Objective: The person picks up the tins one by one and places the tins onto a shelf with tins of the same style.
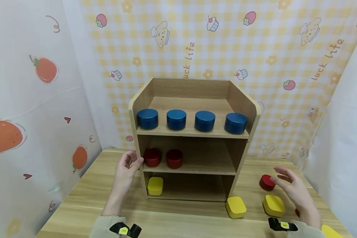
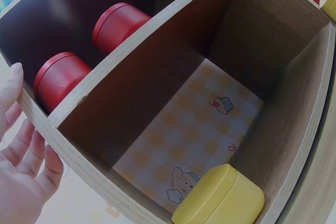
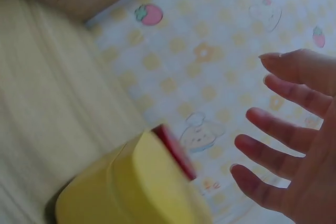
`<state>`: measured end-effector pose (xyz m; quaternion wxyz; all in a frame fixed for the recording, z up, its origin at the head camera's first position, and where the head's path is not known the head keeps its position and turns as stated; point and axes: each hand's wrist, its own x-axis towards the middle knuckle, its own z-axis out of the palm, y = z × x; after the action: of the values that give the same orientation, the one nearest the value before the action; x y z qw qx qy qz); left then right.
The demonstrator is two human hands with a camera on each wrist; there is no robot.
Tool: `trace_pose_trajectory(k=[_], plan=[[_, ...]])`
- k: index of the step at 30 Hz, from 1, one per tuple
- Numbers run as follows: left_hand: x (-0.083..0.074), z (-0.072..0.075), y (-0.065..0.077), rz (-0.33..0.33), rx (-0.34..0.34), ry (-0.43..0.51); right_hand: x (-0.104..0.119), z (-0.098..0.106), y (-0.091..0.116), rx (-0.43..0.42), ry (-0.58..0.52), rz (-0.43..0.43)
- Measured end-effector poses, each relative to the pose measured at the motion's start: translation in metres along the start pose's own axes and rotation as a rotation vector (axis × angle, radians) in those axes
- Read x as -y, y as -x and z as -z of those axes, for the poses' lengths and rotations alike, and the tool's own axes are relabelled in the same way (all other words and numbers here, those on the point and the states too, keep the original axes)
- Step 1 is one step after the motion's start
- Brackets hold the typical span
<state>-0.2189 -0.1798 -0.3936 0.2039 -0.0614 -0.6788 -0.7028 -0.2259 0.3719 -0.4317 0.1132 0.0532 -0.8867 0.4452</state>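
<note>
A small red tin (image 1: 265, 183) is seen at lower right of the head view, on the wooden table (image 1: 172, 226), just beside the right hand (image 1: 295, 191). Nothing is held by that hand; its fingers are spread & slightly bent. By the left hand (image 1: 125, 168), mid-left, the side panel of the shelf unit (image 1: 191, 88) is touched, thumb at the front edge, fingers loosely bent outside; no firm grip is shown.

Handling, judged by looks only: tin prob. light & stiff, not fragile, a bit slippery b/c of smooth finish. Best taken round the side wall, thumb vs. fingers, below the lid rim so the lid isn't pulled off.

Contents of unit: top shelf, 4 blue tins (image 1: 176, 120); middle, 2 dark red tins (image 1: 174, 159) at left end; bottom, 1 yellow box (image 1: 155, 186) at left end. Lower right, on table: 2 loose yellow boxes (image 1: 236, 207) in full view, another cut off at the bottom edge, plus a reddish item (image 1: 297, 212) mostly hidden by the right wrist. Lids all look closed, so what's inside can't be told.
</note>
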Motion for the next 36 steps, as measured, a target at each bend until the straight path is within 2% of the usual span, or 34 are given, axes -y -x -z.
trace_pose_trajectory(k=[8, 15, 23, 29, 32, 36], plan=[[0.001, -0.002, -0.001, -0.004, 0.000, 0.016, -0.017, -0.007, -0.003, 0.036, -0.061, -0.104], [0.002, 0.000, 0.000, -0.004, -0.013, 0.020, -0.024, -0.015, -0.007, 0.132, -0.077, -0.210], [0.001, -0.002, -0.001, -0.018, -0.005, 0.014, -0.030, -0.018, -0.014, 0.151, -0.107, -0.215], [0.002, -0.001, -0.001, -0.020, -0.010, 0.016, -0.037, -0.018, -0.018, 0.188, -0.158, -0.293], [0.002, -0.001, -0.001, -0.018, -0.005, 0.015, -0.040, -0.019, -0.020, 0.194, -0.127, -0.321], [0.003, -0.001, -0.001, -0.012, -0.002, 0.018, -0.042, -0.021, -0.023, 0.204, -0.066, -0.315]])
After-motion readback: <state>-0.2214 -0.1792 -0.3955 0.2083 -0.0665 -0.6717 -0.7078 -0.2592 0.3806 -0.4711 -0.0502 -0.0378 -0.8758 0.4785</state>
